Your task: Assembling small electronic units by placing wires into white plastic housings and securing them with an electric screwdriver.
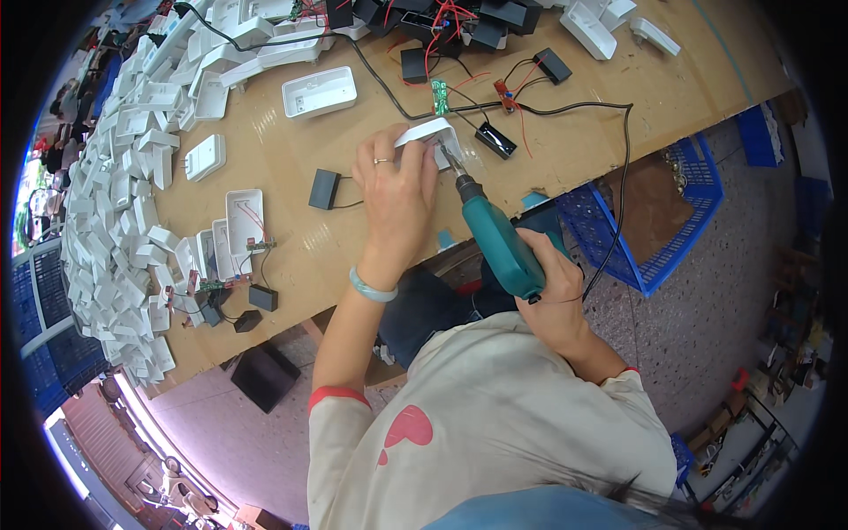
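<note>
My left hand [395, 181] grips a white plastic housing [439, 129] at the table's near edge, fingers closed over its side. In my right hand [554, 281] is a green electric screwdriver [499, 240], its handle wrapped by my fingers. The tool slants up and left, and its bit reaches into the housing; the exact contact point is too small to make out. A black box [324, 189] with a wire lies just left of my left hand. Beyond the housing lie a green circuit board [440, 97] and a black box with a glossy face [495, 140].
White housings [124, 230] pile up along the table's left side. Black boxes with red wires [481, 26] heap at the far edge. A black cord [565, 107] crosses the table and hangs over its edge by a blue crate [649, 274]. One open housing [320, 92] lies apart.
</note>
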